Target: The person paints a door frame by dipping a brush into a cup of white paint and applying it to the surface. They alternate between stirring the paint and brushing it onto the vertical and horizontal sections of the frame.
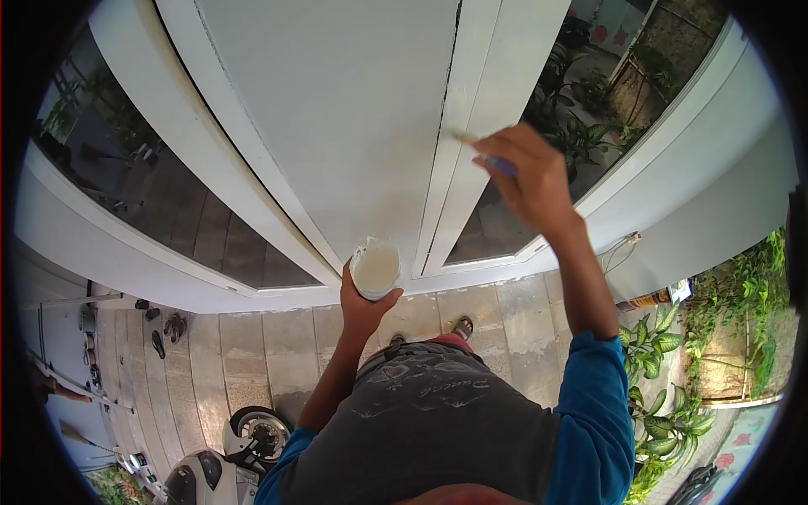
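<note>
My left hand (364, 307) is wrapped round a white paint cup (376, 269), its rim smeared and off-white paint inside. The cup is at waist height in front of a white door panel (337, 101). Raised to the right, my right hand (528, 172) is closed on a small paintbrush (500, 163) with a purple-blue handle. The brush tip points left and overlaps the white frame strip (471, 101) beside the panel's dark gap. Slight motion blur softens the brush and the fingers.
Dark glass panes (244, 240) flank the panel. Paving tiles (286, 353) cover the ground, with sandals (174, 328) at the left and a motorcycle (206, 475) behind me at lower left. Leafy plants (661, 425) and a cable with a socket (633, 239) are at the right.
</note>
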The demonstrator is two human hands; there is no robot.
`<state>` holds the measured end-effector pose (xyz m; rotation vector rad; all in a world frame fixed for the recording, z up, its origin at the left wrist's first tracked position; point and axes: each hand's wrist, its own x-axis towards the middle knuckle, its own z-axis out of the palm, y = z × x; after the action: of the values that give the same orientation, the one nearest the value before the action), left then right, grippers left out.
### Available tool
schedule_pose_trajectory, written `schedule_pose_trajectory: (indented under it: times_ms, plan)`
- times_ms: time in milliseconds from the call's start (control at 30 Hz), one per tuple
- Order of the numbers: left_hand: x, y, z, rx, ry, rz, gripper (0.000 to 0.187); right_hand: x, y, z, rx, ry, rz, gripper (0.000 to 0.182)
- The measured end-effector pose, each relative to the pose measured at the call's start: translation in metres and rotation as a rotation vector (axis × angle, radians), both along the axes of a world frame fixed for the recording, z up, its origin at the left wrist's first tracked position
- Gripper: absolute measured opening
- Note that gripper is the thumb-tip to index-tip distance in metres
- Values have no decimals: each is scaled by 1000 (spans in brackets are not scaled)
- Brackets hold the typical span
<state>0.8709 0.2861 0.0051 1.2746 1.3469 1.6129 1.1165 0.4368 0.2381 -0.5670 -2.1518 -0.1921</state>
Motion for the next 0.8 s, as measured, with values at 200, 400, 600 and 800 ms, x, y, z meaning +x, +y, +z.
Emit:
schedule_pose_trajectory:
  times_ms: [200,400,600,800]
  plan:
    - [7,5,-2,-2,-134,-17,82,1,7,57,549,81,4,28]
    - [-6,4,-11,2,-86,59,78,1,-8,-61,289,-109,-85,30]
    - [-10,2,-5,-8,-64,72,77,-8,-11,-70,-153,-161,-40,15]
    - [-2,5,1,-3,-61,18,77,-5,9,62,248,50,-14,26]
